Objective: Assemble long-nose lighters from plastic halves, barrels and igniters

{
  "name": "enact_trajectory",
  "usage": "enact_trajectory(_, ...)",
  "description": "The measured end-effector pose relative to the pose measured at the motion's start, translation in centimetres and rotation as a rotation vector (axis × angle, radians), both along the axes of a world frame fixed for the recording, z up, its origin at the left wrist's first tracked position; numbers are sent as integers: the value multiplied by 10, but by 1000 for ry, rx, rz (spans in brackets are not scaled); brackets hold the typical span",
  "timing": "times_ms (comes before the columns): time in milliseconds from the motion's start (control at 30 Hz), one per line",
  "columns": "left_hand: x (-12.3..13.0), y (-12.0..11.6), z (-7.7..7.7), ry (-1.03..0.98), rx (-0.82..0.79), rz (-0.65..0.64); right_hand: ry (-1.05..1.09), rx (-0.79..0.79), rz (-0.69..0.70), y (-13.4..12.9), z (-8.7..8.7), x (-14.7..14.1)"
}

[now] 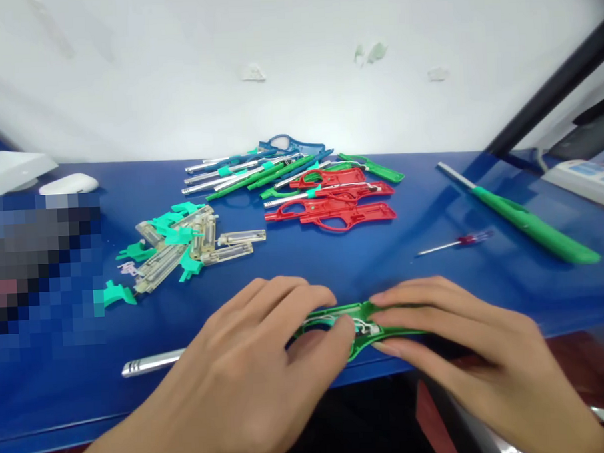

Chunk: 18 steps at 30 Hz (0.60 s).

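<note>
At the table's front edge, my left hand (268, 361) is closed around the middle of an opened green gas lighter (358, 311), its thumb over the inner parts. White wires and a small mechanism show inside the shell. The lighter's metal tube (150, 363) sticks out to the left beyond my left hand. My right hand (467, 333) grips the handle end, fingertips on both edges of the shell. Part of the lighter is hidden under both hands.
Turquoise triggers and clear fuel tanks (166, 259) lie piled left on the blue table (244, 276). Behind are red lighter shells (351, 214), plus green and blue ones. To the right lie a screwdriver (455, 243) and a whole green lighter (526, 220). A white case (68, 184) sits far left.
</note>
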State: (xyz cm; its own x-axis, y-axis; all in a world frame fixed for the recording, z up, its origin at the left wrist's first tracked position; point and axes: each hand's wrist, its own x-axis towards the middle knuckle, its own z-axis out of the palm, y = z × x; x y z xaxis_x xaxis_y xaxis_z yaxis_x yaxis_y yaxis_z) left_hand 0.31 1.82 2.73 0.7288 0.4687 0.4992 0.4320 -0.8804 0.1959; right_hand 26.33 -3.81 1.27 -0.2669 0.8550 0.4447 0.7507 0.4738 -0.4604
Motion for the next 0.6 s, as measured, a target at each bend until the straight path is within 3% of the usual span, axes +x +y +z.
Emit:
enact_trajectory(133,12,8,7,56,21,-71,23,-33,-1,0,-1,2)
enact_trajectory(333,8,16,16,84,92,-77,62,-73,-6,-1,-4,2)
enact_trajectory(600,9,21,7,171,222,-98,39,-75,15,1,0,2)
